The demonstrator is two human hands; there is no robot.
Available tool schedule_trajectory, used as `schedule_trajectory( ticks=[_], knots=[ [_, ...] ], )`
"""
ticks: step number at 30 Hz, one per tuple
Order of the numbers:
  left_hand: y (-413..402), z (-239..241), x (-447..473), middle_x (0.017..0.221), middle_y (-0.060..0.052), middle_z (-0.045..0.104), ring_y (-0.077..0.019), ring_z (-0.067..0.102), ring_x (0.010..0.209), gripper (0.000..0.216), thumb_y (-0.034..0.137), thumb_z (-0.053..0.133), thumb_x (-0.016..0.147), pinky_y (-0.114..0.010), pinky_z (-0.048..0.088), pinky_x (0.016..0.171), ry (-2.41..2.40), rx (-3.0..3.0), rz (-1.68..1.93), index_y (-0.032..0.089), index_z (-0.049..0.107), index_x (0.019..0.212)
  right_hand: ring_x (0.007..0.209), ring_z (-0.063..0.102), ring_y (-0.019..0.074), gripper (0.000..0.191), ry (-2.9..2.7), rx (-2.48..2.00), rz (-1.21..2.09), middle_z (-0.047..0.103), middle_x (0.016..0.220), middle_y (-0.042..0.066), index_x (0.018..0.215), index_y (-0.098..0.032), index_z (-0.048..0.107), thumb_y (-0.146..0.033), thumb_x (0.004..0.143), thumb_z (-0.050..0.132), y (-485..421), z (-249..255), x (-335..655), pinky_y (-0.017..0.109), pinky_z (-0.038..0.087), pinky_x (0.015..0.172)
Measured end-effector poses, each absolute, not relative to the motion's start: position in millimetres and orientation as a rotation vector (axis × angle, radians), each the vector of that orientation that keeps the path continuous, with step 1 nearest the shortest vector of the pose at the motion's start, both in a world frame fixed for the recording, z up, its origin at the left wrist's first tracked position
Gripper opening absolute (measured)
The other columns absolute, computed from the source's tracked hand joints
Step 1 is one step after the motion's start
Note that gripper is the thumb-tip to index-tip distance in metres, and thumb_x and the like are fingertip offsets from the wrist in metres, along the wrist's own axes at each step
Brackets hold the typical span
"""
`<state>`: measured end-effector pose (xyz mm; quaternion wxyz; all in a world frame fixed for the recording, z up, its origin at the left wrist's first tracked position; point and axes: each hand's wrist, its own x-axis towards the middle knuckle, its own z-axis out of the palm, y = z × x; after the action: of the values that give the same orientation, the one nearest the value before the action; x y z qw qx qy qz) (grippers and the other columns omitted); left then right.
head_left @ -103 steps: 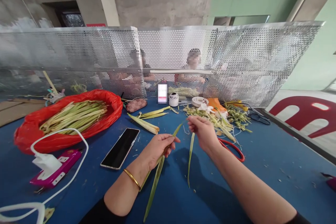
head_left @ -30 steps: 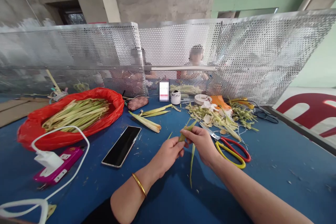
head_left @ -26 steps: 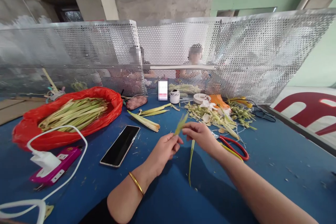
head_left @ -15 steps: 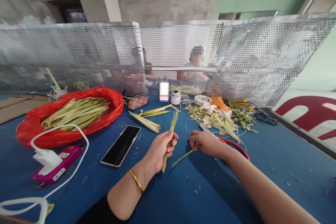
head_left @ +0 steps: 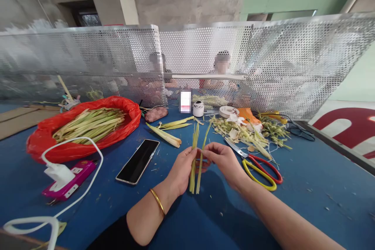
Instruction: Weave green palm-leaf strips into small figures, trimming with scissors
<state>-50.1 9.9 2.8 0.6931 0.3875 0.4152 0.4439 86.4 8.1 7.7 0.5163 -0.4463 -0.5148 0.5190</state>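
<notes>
My left hand [head_left: 186,166] is closed around a small bundle of pale green leaf strips [head_left: 192,174] that stands nearly upright above the blue table. Beside it, my right hand [head_left: 221,159] pinches a single green strip [head_left: 199,177] between thumb and fingers, close alongside the bundle. The fingertips of both hands nearly meet; some fingers are hidden behind the strips. Right of my right hand lie scissors [head_left: 260,170] with one red and one yellow handle. Several thicker leaf pieces [head_left: 166,134] rest on the table beyond my left hand.
On the left are a red plastic bag [head_left: 84,154] of long strips, a purple power strip [head_left: 70,179] with a white cable, and a phone [head_left: 137,162]. Trimmings [head_left: 249,134] pile up at right. A perforated metal screen [head_left: 202,52] runs behind, with people beyond.
My right hand has moved left, bringing its strip from low over the table up beside the bundle. The scissors are now more visible. The camera view has shifted slightly.
</notes>
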Motion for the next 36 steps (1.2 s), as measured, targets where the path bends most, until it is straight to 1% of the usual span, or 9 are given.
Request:
schedule_trajectory(
  ticks=[3, 8, 13, 16, 20, 24, 27, 29, 36],
  knots=[
    [7.5, 0.4, -46.7, 0.077, -0.005, 0.065, -0.0130, 0.062, 0.056, 0.017, 0.030, 0.053, 0.087, -0.027, 0.053, 0.058, 0.933, 0.866, 0.959, 0.015, 0.059, 0.088, 0.056, 0.048, 0.0111, 0.026, -1.202, -1.111, 1.154, 0.054, 0.058, -0.003, 0.063, -0.016, 0.059, -0.039, 0.066, 0.072, 6.1, 1.1, 78.3, 0.025, 0.039, 0.055],
    [7.2, -2.9, -44.6, 0.073, -0.002, 0.061, -0.0097, 0.054, 0.048, 0.019, 0.035, 0.055, 0.085, -0.024, 0.048, 0.049, 0.910, 0.889, 0.928, 0.016, 0.058, 0.088, 0.048, 0.045, 0.0105, 0.026, -1.172, -1.103, 1.185, 0.050, 0.050, -0.006, 0.064, -0.018, 0.058, -0.040, 0.069, 0.071, 6.2, -3.1, 79.7, 0.025, 0.037, 0.050],
    [7.3, -7.9, -43.7, 0.060, 0.003, 0.052, -0.0051, 0.038, 0.041, 0.031, 0.047, 0.057, 0.082, -0.017, 0.031, 0.039, 0.875, 0.882, 0.968, 0.017, 0.052, 0.076, 0.054, 0.050, 0.0123, 0.023, -1.221, -1.099, 1.110, 0.054, 0.055, -0.004, 0.066, -0.018, 0.058, -0.037, 0.073, 0.067, 9.3, -10.2, 79.8, 0.027, 0.040, 0.056],
    [8.6, -5.9, -45.8, 0.058, 0.005, 0.046, -0.0029, 0.032, 0.041, 0.037, 0.051, 0.060, 0.080, -0.016, 0.023, 0.039, 0.816, 0.864, 0.970, 0.017, 0.050, 0.074, 0.061, 0.051, 0.0128, 0.022, -1.232, -1.149, 1.033, 0.057, 0.063, -0.003, 0.072, -0.018, 0.059, -0.038, 0.072, 0.068, 12.3, -12.4, 80.0, 0.026, 0.041, 0.060],
    [16.6, 6.9, -57.4, 0.057, 0.007, 0.039, -0.0027, 0.031, 0.043, 0.034, 0.047, 0.064, 0.079, -0.015, 0.024, 0.039, 0.735, 0.731, 1.115, 0.014, 0.054, 0.078, 0.061, 0.051, 0.0124, 0.030, -1.439, -1.152, 1.102, 0.055, 0.066, -0.004, 0.077, -0.019, 0.055, -0.045, 0.072, 0.069, 12.3, -10.2, 83.6, 0.026, 0.041, 0.059],
    [25.2, 18.7, -71.3, 0.059, 0.007, 0.037, -0.0020, 0.030, 0.043, 0.022, 0.033, 0.058, 0.087, -0.014, 0.025, 0.040, 0.633, 0.491, 1.214, 0.013, 0.053, 0.079, 0.065, 0.052, 0.0134, 0.040, -2.010, -1.120, 0.941, 0.058, 0.072, -0.004, 0.076, -0.020, 0.054, -0.044, 0.058, 0.081, 5.7, -8.5, 85.3, 0.024, 0.040, 0.059],
    [26.8, 20.0, -74.6, 0.060, 0.006, 0.037, -0.0024, 0.032, 0.043, 0.020, 0.028, 0.050, 0.092, -0.014, 0.027, 0.040, 0.589, 0.411, 1.195, 0.012, 0.053, 0.080, 0.069, 0.055, 0.0145, 0.036, -2.130, -1.136, 0.752, 0.061, 0.076, -0.003, 0.076, -0.021, 0.053, -0.043, 0.064, 0.079, 1.1, -10.5, 82.5, 0.024, 0.040, 0.061],
    [25.8, 18.5, -73.5, 0.061, 0.006, 0.037, -0.0027, 0.033, 0.044, 0.020, 0.029, 0.051, 0.091, -0.015, 0.028, 0.040, 0.584, 0.413, 1.180, 0.012, 0.053, 0.081, 0.069, 0.056, 0.0150, 0.034, -2.141, -1.156, 0.676, 0.060, 0.075, -0.002, 0.075, -0.021, 0.051, -0.042, 0.068, 0.077, -0.6, -12.1, 80.1, 0.025, 0.041, 0.062],
    [23.5, 13.3, -69.8, 0.062, 0.005, 0.039, -0.0034, 0.034, 0.045, 0.018, 0.028, 0.051, 0.091, -0.015, 0.031, 0.041, 0.577, 0.430, 1.158, 0.013, 0.054, 0.082, 0.070, 0.056, 0.0158, 0.034, -2.188, -1.174, 0.579, 0.062, 0.076, -0.002, 0.073, -0.021, 0.050, -0.041, 0.069, 0.077, -2.4, -13.0, 78.1, 0.026, 0.041, 0.064]
  ],
)
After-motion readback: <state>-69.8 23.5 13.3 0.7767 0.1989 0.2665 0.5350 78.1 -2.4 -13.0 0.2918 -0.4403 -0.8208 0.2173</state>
